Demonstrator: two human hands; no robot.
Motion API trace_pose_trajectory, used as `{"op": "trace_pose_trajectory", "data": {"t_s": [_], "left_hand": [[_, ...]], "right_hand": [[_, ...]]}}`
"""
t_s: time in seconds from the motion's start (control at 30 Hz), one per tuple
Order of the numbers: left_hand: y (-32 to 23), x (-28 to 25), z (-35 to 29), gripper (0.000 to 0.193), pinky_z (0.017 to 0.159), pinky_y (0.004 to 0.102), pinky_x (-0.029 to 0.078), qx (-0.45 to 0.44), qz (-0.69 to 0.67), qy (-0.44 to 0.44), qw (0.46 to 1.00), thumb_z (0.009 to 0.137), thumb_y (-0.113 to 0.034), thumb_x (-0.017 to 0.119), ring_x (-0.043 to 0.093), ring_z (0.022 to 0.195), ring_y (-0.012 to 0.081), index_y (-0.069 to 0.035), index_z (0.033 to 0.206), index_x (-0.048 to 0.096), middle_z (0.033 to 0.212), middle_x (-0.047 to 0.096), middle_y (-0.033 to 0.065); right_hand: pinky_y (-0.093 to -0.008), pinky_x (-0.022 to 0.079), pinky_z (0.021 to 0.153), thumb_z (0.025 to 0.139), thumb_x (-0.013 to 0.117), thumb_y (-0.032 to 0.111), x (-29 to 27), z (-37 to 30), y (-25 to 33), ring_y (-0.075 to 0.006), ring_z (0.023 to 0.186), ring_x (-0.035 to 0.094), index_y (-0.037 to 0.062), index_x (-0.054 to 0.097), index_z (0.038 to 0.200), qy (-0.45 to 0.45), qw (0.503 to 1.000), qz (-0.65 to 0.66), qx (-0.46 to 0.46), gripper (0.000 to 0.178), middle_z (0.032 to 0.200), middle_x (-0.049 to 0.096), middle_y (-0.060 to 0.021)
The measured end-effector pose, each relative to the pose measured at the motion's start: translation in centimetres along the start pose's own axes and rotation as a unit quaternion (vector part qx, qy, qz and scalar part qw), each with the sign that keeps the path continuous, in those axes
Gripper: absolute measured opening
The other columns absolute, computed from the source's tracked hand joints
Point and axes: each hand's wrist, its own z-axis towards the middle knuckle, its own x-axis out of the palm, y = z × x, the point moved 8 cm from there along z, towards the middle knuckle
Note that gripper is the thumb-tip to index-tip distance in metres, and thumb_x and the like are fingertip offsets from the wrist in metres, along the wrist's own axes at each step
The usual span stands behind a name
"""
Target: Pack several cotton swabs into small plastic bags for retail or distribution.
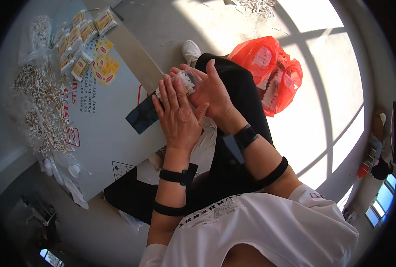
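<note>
A small clear bag of cotton swabs [187, 82] is held between my two hands above the edge of the cardboard surface [104, 133]. My left hand [176, 107] lies flat over its near left side, fingers straight and close together, back of the hand up. Beneath and to the right, my right hand [215, 95] cups the bag against its palm, with the thumb raised apart. White swab tips show through the plastic; the rest of the bag is hidden under my left fingers. A dark glossy flat rectangle [143, 116] lies beside my left hand.
Packed swab bags [80, 40] and yellow cards [105, 71] lie at the far left of the cardboard. Nearer is a heap of loose swabs [46, 107]. Red plastic bags [287, 91] with white packs stand on the floor at right, past my knee. More swabs [258, 6] litter the floor.
</note>
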Motion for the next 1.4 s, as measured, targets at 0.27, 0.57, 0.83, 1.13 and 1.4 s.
{"op": "trace_pose_trajectory", "data": {"t_s": [0.27, 0.57, 0.83, 1.13, 1.4], "left_hand": [[0.7, 0.9, 0.3, 0.085, 0.117, 0.0545, 0.009, -0.003, 0.012, 0.02, 1.0, 0.095, -0.064, 0.033, 0.016, 0.147, 0.0355, -0.004, 0.154, 0.015, 0.158, 0.019, 0.0206], [1.8, 0.1, 2.0, 0.076, 0.117, 0.0533, 0.005, -0.015, -0.085, 0.036, 0.996, 0.1, -0.057, 0.024, 0.013, 0.148, 0.0358, -0.002, 0.153, 0.018, 0.158, 0.017, 0.0215], [4.2, -1.2, 8.9, 0.072, 0.116, 0.0538, 0.01, -0.068, -0.108, -0.108, 0.986, 0.102, -0.052, 0.017, 0.014, 0.147, 0.0369, 0.001, 0.15, 0.024, 0.157, 0.017, 0.026], [2.1, 0.6, 8.7, 0.073, 0.116, 0.0545, 0.013, -0.058, -0.075, -0.06, 0.994, 0.101, -0.057, 0.017, 0.012, 0.148, 0.0367, -0.005, 0.151, 0.026, 0.157, 0.016, 0.0242], [2.1, 1.1, 9.5, 0.077, 0.116, 0.0564, 0.01, -0.067, -0.035, -0.014, 0.997, 0.099, -0.062, 0.013, 0.01, 0.148, 0.0363, -0.007, 0.153, 0.021, 0.158, 0.013, 0.0238]], "right_hand": [[-0.0432, 0.03, 0.115, 0.09, 0.029, 0.075, 0.3, -0.1, -0.8, -0.0287, 0.134, 0.042, 0.0016, 0.039, 0.142, 0.049, 0.995, 0.08, 0.04, 0.091, 0.144, 0.045, -0.0142], [-0.0437, 0.028, 0.116, 0.088, 0.029, 0.077, -0.2, 0.7, 0.2, -0.0299, 0.137, 0.038, -0.0022, 0.03, 0.146, 0.065, 0.995, 0.078, 0.018, 0.098, 0.147, 0.04, -0.0181], [-0.0421, 0.03, 0.114, 0.083, 0.036, 0.082, 0.7, 2.6, -0.9, -0.0278, 0.138, 0.037, -0.0053, 0.017, 0.15, 0.053, 0.988, 0.143, -0.003, 0.111, 0.15, 0.036, -0.0195], [-0.04, 0.023, 0.117, 0.076, 0.028, 0.089, 2.2, 2.1, -0.6, -0.0259, 0.144, 0.027, -0.0038, 0.014, 0.151, 0.159, 0.981, 0.112, -0.01, 0.12, 0.157, 0.022, -0.0177], [-0.039, 0.019, 0.118, 0.073, 0.026, 0.091, 2.2, 2.1, -0.6, -0.0247, 0.147, 0.02, -0.0034, 0.01, 0.152, 0.178, 0.978, 0.104, -0.017, 0.124, 0.159, 0.019, -0.0178]]}}
